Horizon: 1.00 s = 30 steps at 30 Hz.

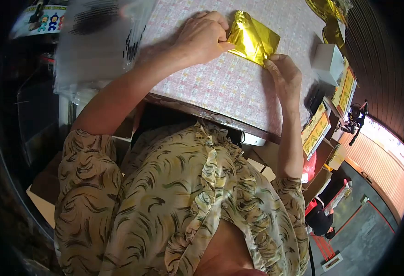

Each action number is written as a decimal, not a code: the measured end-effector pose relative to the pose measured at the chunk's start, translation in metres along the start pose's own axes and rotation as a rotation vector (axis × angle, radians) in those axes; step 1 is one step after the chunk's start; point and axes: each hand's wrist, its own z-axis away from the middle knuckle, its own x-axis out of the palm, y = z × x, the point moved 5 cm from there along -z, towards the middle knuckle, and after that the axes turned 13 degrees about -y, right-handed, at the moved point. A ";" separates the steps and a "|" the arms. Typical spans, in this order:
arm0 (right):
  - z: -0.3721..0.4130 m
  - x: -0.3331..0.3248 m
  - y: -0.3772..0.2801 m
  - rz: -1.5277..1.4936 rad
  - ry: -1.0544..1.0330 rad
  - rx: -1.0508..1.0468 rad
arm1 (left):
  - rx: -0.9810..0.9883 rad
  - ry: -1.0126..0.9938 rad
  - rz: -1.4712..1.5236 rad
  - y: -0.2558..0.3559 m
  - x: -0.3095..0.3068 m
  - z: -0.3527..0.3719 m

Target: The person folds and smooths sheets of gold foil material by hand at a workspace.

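A shiny gold foil sheet or pouch [253, 39], roughly square and creased, lies on the table under a pink-and-white checked cover [211, 85]. At its left edge is my left hand [205, 37], fingers curled and the thumb pressed along the lower left corner. My right hand [285, 73] pinches the lower right corner between thumb and fingertips. The foil's upper corner stands slightly raised and wrinkled.
Clear plastic bags with black print [94, 46] lie at the table's left. On the right stand a white box [328, 63] and yellow-labelled boxes [316, 131]. More gold foil [333, 30] is at the upper right. A person in dark clothing [320, 220] is beyond.
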 end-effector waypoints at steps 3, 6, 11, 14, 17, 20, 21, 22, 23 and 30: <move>0.000 0.001 -0.002 0.098 0.031 0.014 | -0.048 -0.062 -0.034 0.000 -0.002 -0.005; 0.001 0.002 0.000 0.093 0.036 -0.011 | -0.087 -0.109 0.014 0.003 -0.007 -0.007; 0.000 0.000 0.006 0.048 0.039 -0.012 | -0.173 -0.206 -0.007 0.002 -0.017 -0.008; -0.001 -0.001 0.005 0.084 0.047 0.020 | 0.011 0.006 -0.213 0.026 -0.029 -0.008; 0.000 -0.001 0.006 0.074 0.034 0.043 | 0.326 0.130 -0.496 0.054 -0.014 -0.010; 0.000 -0.003 0.004 0.093 0.028 0.050 | 0.420 -0.018 -0.615 0.053 0.018 -0.020; -0.001 -0.002 0.005 0.096 0.016 0.039 | 0.383 -0.086 -0.577 0.049 0.024 -0.026; 0.000 -0.002 0.006 0.099 0.006 0.031 | 0.390 -0.090 -0.579 0.046 0.027 -0.029; 0.000 -0.004 0.007 0.096 0.014 0.035 | 0.366 -0.110 -0.619 0.042 0.031 -0.031; 0.007 -0.009 0.003 0.123 0.000 -0.022 | 0.326 -0.156 -0.649 0.035 0.039 -0.034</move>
